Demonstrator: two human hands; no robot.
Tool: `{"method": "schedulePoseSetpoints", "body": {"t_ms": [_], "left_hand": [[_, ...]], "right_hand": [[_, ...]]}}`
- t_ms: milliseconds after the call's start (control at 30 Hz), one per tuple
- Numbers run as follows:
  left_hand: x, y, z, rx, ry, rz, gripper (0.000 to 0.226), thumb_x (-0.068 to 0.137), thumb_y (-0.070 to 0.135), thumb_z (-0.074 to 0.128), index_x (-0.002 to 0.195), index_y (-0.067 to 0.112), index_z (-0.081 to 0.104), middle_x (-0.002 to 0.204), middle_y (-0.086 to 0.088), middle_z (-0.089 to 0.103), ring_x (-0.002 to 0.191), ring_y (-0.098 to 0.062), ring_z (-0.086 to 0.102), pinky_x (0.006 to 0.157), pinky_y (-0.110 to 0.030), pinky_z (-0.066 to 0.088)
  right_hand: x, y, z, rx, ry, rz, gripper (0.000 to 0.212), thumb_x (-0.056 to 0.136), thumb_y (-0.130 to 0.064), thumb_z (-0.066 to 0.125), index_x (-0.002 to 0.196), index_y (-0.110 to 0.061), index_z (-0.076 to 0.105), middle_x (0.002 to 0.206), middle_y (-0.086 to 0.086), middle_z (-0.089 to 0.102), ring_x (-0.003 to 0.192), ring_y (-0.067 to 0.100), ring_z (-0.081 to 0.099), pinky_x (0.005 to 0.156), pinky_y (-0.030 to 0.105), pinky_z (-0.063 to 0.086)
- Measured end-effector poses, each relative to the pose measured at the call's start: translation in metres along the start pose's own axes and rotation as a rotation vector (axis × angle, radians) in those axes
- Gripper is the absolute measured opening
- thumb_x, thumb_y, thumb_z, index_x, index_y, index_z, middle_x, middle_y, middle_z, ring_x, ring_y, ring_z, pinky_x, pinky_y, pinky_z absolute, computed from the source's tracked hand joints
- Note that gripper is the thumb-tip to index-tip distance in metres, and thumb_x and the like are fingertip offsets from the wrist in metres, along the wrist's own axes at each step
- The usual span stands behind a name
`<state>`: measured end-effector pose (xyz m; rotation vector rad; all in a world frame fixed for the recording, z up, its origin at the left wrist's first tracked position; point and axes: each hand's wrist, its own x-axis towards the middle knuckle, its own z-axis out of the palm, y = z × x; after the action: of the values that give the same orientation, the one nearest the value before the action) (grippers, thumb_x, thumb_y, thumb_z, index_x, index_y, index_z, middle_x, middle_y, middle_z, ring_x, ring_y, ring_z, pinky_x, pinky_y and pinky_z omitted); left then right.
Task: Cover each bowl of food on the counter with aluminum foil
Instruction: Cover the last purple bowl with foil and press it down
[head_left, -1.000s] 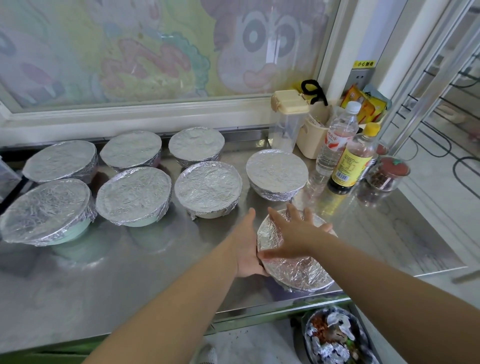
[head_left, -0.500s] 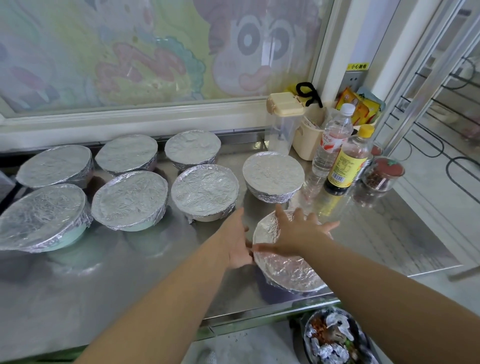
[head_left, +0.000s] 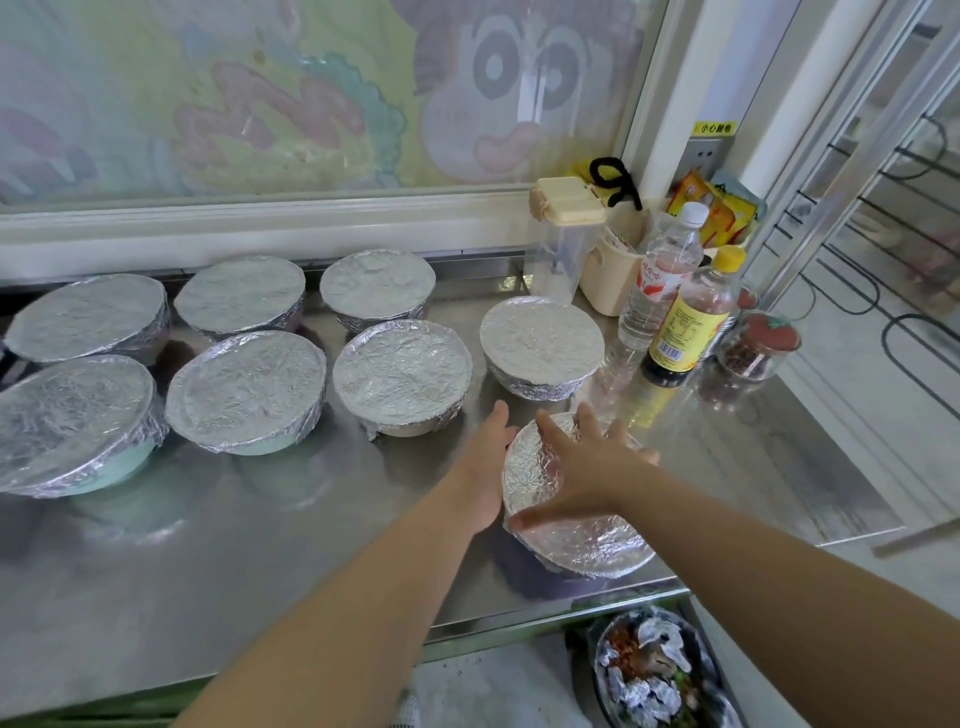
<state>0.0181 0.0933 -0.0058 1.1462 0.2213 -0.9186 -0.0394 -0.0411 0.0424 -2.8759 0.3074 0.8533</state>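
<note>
Head view, entry one: I log the nearest foil-covered bowl (head_left: 584, 543) at the steel counter's (head_left: 260, 571) front edge. Right hand (head_left: 584, 467) lies spread flat on its foil top. Left hand (head_left: 485, 467), fingers straight, presses its left side. Seven other covered bowls (head_left: 402, 376) stand behind.

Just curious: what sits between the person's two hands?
The nearest round foil-covered bowl: left hand beside it, right hand flat on top, in the head view.
</note>
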Motion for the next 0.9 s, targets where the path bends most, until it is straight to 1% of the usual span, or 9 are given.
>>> {"method": "schedulePoseSetpoints", "body": {"t_ms": [167, 267, 333, 433, 533, 600, 667, 767, 900], "left_hand": [[-0.004, 0.003, 0.001, -0.097, -0.04, -0.001, 0.076, 0.094, 0.069, 0.039, 0.135, 0.007, 0.056, 0.129, -0.019, 0.065, 0.119, -0.035, 0.062, 0.11, -0.052, 0.041], [-0.013, -0.001, -0.004, -0.266, 0.054, 0.047, 0.059, 0.103, 0.05, 0.037, 0.136, 0.004, 0.052, 0.131, -0.018, 0.062, 0.119, -0.033, 0.06, 0.099, -0.046, 0.048], [-0.018, -0.005, -0.01, -0.301, 0.148, 0.112, 0.043, 0.103, 0.039, 0.045, 0.13, 0.008, 0.057, 0.131, -0.012, 0.061, 0.123, -0.029, 0.057, 0.103, -0.043, 0.043], [-0.032, -0.014, -0.025, 0.047, 0.311, 0.212, 0.018, 0.101, 0.015, 0.052, 0.114, 0.015, 0.063, 0.116, -0.005, 0.065, 0.108, -0.018, 0.059, 0.092, -0.033, 0.044], [-0.057, -0.029, -0.039, 0.307, 0.285, 0.22, 0.017, 0.094, 0.001, 0.056, 0.102, 0.014, 0.062, 0.103, -0.009, 0.067, 0.093, -0.02, 0.062, 0.092, -0.04, 0.05], [-0.07, -0.04, -0.041, 0.486, 0.172, 0.209, 0.018, 0.086, 0.005, 0.065, 0.101, 0.015, 0.064, 0.099, -0.013, 0.072, 0.09, -0.023, 0.066, 0.092, -0.043, 0.053], [-0.075, -0.048, -0.039, 0.581, 0.11, 0.243, 0.022, 0.085, 0.007, 0.07, 0.104, 0.015, 0.065, 0.098, -0.007, 0.075, 0.088, -0.018, 0.071, 0.086, -0.035, 0.056], [-0.076, -0.05, -0.035, 0.638, 0.167, 0.339, 0.019, 0.085, 0.008, 0.073, 0.101, 0.013, 0.064, 0.091, 0.004, 0.073, 0.073, 0.005, 0.066, 0.067, -0.011, 0.049], [-0.071, -0.05, -0.035, 0.756, 0.238, 0.419, 0.015, 0.084, 0.013, 0.076, 0.093, 0.02, 0.066, 0.085, 0.008, 0.072, 0.067, 0.01, 0.062, 0.064, -0.006, 0.044]], "right_hand": [[0.0, -0.001, 0.005, 0.003, 0.022, 0.016, 0.145, 0.042, -0.1, 0.062, 0.151, -0.052, -0.022, 0.164, 0.006, -0.03, 0.149, 0.053, -0.013, 0.105, 0.086, 0.007], [0.001, -0.001, 0.005, 0.015, 0.012, 0.023, 0.145, 0.041, -0.101, 0.06, 0.15, -0.053, -0.023, 0.164, 0.006, -0.031, 0.149, 0.053, -0.014, 0.105, 0.086, 0.006], [0.002, -0.001, 0.004, 0.023, 0.005, 0.022, 0.146, 0.04, -0.102, 0.059, 0.15, -0.053, -0.024, 0.163, 0.006, -0.032, 0.149, 0.053, -0.015, 0.105, 0.086, 0.006], [0.002, 0.001, 0.003, 0.023, -0.009, 0.02, 0.146, 0.039, -0.103, 0.057, 0.15, -0.053, -0.023, 0.163, 0.006, -0.032, 0.148, 0.054, -0.015, 0.104, 0.087, 0.006], [0.003, 0.002, 0.003, 0.016, -0.022, 0.015, 0.148, 0.036, -0.104, 0.054, 0.15, -0.052, -0.024, 0.163, 0.006, -0.033, 0.148, 0.054, -0.015, 0.104, 0.087, 0.006], [0.003, 0.002, 0.003, 0.009, -0.029, 0.015, 0.15, 0.033, -0.105, 0.052, 0.15, -0.052, -0.025, 0.163, 0.006, -0.034, 0.148, 0.055, -0.015, 0.103, 0.087, 0.006], [0.004, 0.002, 0.002, 0.007, -0.035, 0.016, 0.15, 0.031, -0.105, 0.051, 0.15, -0.051, -0.025, 0.162, 0.006, -0.034, 0.148, 0.055, -0.015, 0.104, 0.087, 0.006], [0.003, 0.001, 0.002, 0.005, -0.04, 0.016, 0.152, 0.028, -0.105, 0.048, 0.15, -0.051, -0.025, 0.163, 0.006, -0.034, 0.148, 0.054, -0.015, 0.104, 0.087, 0.006], [0.003, 0.001, 0.001, 0.01, -0.043, 0.01, 0.15, 0.03, -0.104, 0.048, 0.15, -0.051, -0.025, 0.163, 0.007, -0.034, 0.148, 0.054, -0.015, 0.105, 0.087, 0.006]]}}
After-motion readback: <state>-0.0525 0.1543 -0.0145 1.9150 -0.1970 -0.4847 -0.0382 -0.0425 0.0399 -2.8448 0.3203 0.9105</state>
